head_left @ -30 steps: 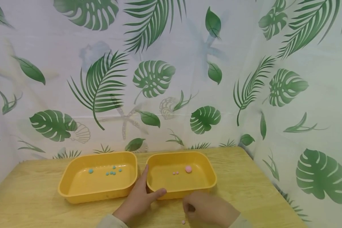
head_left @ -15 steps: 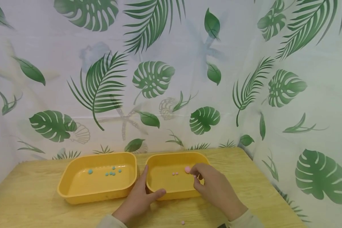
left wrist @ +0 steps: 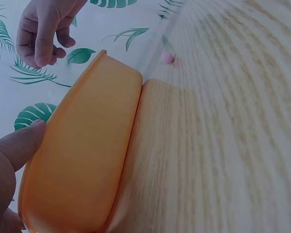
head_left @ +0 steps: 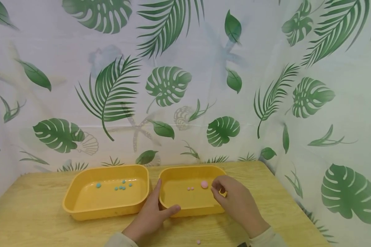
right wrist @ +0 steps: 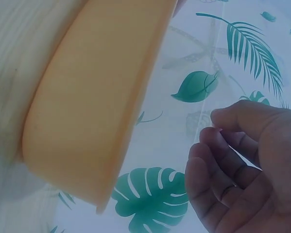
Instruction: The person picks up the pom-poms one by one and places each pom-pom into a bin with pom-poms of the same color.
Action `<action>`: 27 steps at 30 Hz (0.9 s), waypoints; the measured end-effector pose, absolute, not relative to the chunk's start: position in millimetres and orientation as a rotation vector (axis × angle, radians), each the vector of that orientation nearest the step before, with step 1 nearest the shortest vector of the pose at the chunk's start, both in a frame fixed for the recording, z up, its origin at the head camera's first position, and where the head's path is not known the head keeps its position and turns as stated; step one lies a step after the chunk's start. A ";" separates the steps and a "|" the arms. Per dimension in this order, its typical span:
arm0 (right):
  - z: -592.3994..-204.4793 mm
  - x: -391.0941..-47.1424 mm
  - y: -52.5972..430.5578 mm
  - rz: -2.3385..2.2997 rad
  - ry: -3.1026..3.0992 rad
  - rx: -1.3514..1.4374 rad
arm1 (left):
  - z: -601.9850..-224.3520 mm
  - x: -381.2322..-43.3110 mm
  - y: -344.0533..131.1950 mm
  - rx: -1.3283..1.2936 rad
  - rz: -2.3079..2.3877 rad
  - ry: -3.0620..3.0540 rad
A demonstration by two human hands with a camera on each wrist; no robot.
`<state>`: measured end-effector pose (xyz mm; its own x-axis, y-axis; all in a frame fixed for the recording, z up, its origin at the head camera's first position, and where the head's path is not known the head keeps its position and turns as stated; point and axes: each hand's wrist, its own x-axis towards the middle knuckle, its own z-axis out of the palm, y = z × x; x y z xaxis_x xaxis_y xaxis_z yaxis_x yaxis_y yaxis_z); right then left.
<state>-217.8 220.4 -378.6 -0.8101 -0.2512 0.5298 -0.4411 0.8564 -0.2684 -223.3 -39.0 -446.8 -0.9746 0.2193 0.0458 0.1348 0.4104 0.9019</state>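
My left hand (head_left: 149, 212) holds the near left corner of the right yellow tray (head_left: 190, 210), thumb at its front rim and fingers along its left side. Inside this tray lie a larger pink ball (head_left: 204, 184) and two tiny pink balls (head_left: 190, 188). Over its right end, my right hand (head_left: 236, 200) has thumb and index finger pinched together. A speck of a small pink ball (right wrist: 220, 129) shows between them in the right wrist view; the fingers hide most of it. Another small pink ball (head_left: 198, 242) lies on the table in front.
Just left stands a second yellow tray (head_left: 106, 212) with several small blue-green balls (head_left: 120, 187) in it. Both trays rest on a wood-patterned table (head_left: 266, 192). A leaf-printed sheet (head_left: 179, 147) hangs behind and on the right.
My right hand has risen from the table in front of the right tray to above its right end, then shifted slightly right. The left hand stays at the tray's corner.
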 end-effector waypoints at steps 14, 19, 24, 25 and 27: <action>-381.1 -222.0 225.6 0.531 -2.576 0.438 | -449.8 -229.1 -42.2 0.341 1.619 2.532; -382.5 -226.5 225.7 0.529 -2.602 0.434 | -448.5 -227.8 -43.7 0.329 1.626 2.534; -385.9 -231.4 227.6 0.536 -2.568 0.465 | -444.9 -225.4 -44.0 0.337 1.648 2.506; -386.4 -232.4 228.0 0.540 -2.563 0.470 | -444.3 -224.9 -44.0 0.339 1.653 2.500; -386.7 -234.7 228.1 0.552 -2.559 0.473 | -443.2 -224.2 -44.1 0.344 1.669 2.486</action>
<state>-234.7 228.1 -386.7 -0.8267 -0.2263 0.5151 -0.4185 0.8592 -0.2942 -224.2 -44.1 -443.2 -0.9660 0.2579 0.0209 0.1171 0.3636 0.9242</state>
